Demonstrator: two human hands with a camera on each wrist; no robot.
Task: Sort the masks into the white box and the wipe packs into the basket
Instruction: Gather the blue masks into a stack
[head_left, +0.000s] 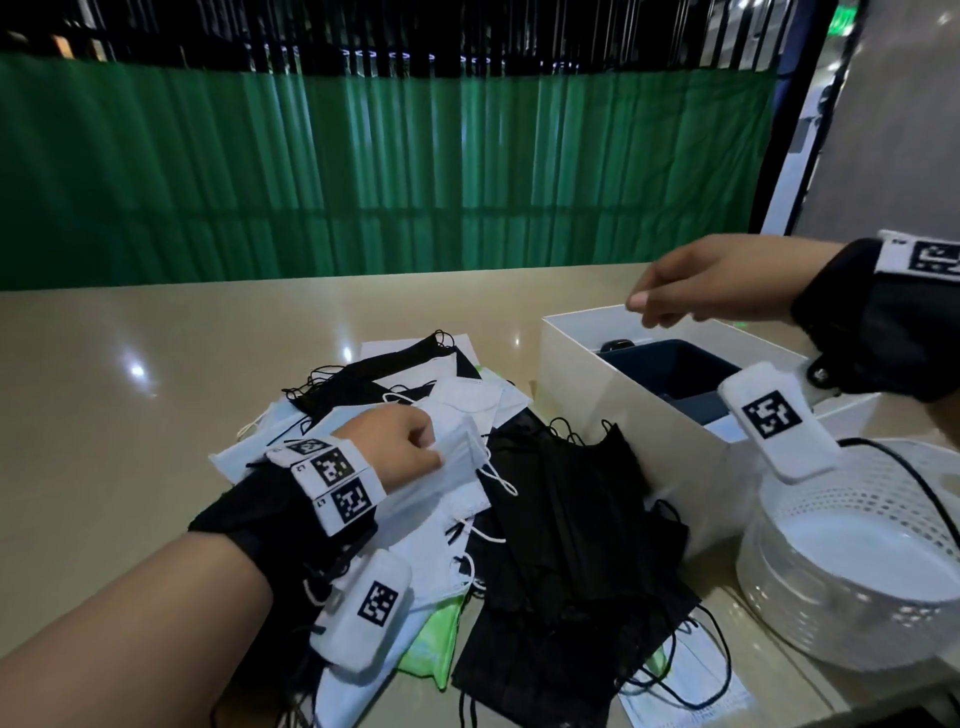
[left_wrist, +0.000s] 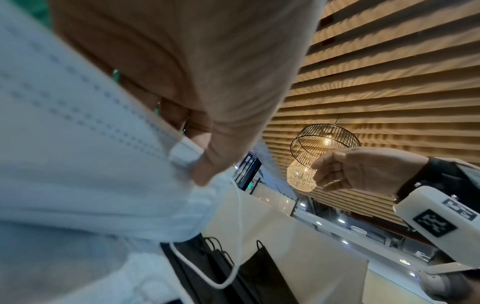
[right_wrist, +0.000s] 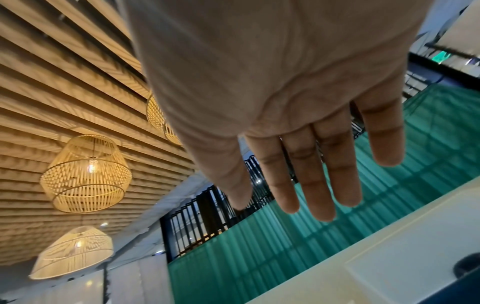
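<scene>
Bare table from 9 to 12 o'clock: free passage. Mask pile fills the centre through 6. White box walls stand at 2; basket at 4, cable draped across its rim.

Mask pile lies left of the box; basket nearer, right.

The left hand and its wrist gear hid part of the mask pile. Green packs showed only as slivers under the masks near the table's front edge. The basket ran off the right edge of the head view. The white box held something dark, too dim to identify.
</scene>
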